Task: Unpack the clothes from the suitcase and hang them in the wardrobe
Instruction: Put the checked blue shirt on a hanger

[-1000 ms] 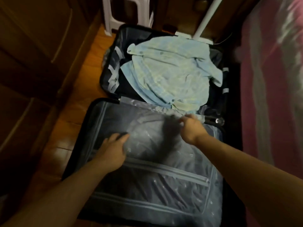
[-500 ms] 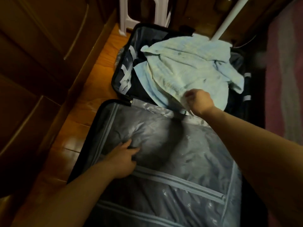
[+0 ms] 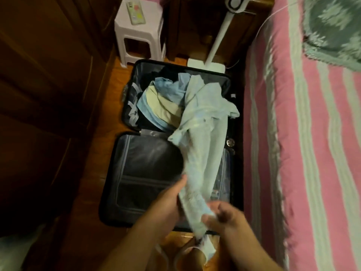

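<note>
both hands grip the pale blue shirt [image 3: 203, 145] above the near half of the open suitcase [image 3: 125, 106]: the right hand [image 3: 224, 220] closed around its lower end, the left hand [image 3: 170, 200] pinching its edge. the shirt trails back into the suitcase's far half, where folded clothes [image 3: 162, 106] remain. judging by that, the unpacking has barely started and nothing is hung yet.

Dim warm indoor light, yellow-orange cast. Wardrobe [image 3: 45, 79] side at left nearly black, detail lost. Bed cover [image 3: 304, 133] at right brightest. Soft sheen on suitcase lid lining [image 3: 148, 159]. Motion blur on both hands and light-blue shirt [image 3: 203, 137]. Wide-angle bending at edges.
</note>
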Motion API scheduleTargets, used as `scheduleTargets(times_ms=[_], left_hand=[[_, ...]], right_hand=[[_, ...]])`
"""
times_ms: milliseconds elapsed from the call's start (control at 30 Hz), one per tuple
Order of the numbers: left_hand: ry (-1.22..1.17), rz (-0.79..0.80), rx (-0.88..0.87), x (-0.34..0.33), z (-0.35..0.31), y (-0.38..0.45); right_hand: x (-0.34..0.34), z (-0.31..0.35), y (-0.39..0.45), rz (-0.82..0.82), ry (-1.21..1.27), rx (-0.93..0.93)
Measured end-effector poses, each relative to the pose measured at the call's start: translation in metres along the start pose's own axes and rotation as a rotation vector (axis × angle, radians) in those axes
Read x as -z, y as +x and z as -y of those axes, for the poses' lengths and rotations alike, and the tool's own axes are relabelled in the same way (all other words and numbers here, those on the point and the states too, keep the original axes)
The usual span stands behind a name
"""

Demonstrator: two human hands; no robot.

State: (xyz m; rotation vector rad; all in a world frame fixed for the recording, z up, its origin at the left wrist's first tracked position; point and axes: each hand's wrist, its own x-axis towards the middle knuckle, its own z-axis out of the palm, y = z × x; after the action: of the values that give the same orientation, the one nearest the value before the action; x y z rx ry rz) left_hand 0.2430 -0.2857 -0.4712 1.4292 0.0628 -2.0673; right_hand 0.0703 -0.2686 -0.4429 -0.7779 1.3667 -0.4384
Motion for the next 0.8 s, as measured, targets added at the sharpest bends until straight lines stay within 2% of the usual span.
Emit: scheduleTargets(times_ms=[33, 100, 167, 200, 267, 300, 333, 367, 433, 500, 567, 600, 667, 800], left_hand=[[0.116, -0.031, -0.038, -0.005, 0.004, 0.000], [0.632, -0.137, -0.146, 0.005, 0.013, 0.000], [1.210, -0.072, -0.186, 0.028, 0.026, -0.007], [1.360, -0.017, -0.158, 0.047, 0.034, -0.012], [1.453, 0.027, -0.041, 0.081, 0.040, -0.033], [1.508, 0.082, -0.011, 0.091, 0.039, -0.044], [1.544, 0.134, 0.012, 0.099, 0.035, -0.054], [1.555, 0.166, 0.038, 0.101, 0.029, -0.064], [1.567, 0.191, 0.069, 0.107, 0.017, -0.080], [1.586, 0.196, 0.060, 0.111, 0.006, -0.094], [1.601, 0.171, 0.073, 0.120, 0.001, -0.107], [1.582, 0.162, 0.066, 0.122, -0.001, -0.115], [1.520, 0.118, 0.063, 0.126, -0.009, -0.130], [1.551, -0.187, 0.088, 0.152, -0.038, -0.146]], right_hand=[[-0.005, -0.015, -0.006, 0.032, -0.025, -0.054], [-0.010, -0.035, -0.012, 0.184, -0.221, -0.137], [-0.003, -0.042, -0.004, 0.403, -0.561, -0.093], [0.001, -0.040, 0.004, 0.435, -0.706, -0.033], [0.008, -0.025, 0.028, 0.261, -0.925, 0.125], [0.007, -0.015, 0.044, 0.159, -0.985, 0.258], [0.001, -0.005, 0.060, 0.124, -1.029, 0.408], [-0.009, 0.003, 0.078, 0.149, -1.100, 0.514], [-0.040, 0.015, 0.110, 0.299, -1.360, 0.549], [-0.071, 0.010, 0.134, 0.472, -1.602, 0.469], [-0.093, -0.007, 0.144, 0.588, -1.727, 0.348], [-0.099, -0.013, 0.144, 0.618, -1.721, 0.284], [-0.103, -0.019, 0.135, 0.576, -1.566, 0.223], [-0.058, -0.002, 0.107, 0.273, -1.213, 0.157]])
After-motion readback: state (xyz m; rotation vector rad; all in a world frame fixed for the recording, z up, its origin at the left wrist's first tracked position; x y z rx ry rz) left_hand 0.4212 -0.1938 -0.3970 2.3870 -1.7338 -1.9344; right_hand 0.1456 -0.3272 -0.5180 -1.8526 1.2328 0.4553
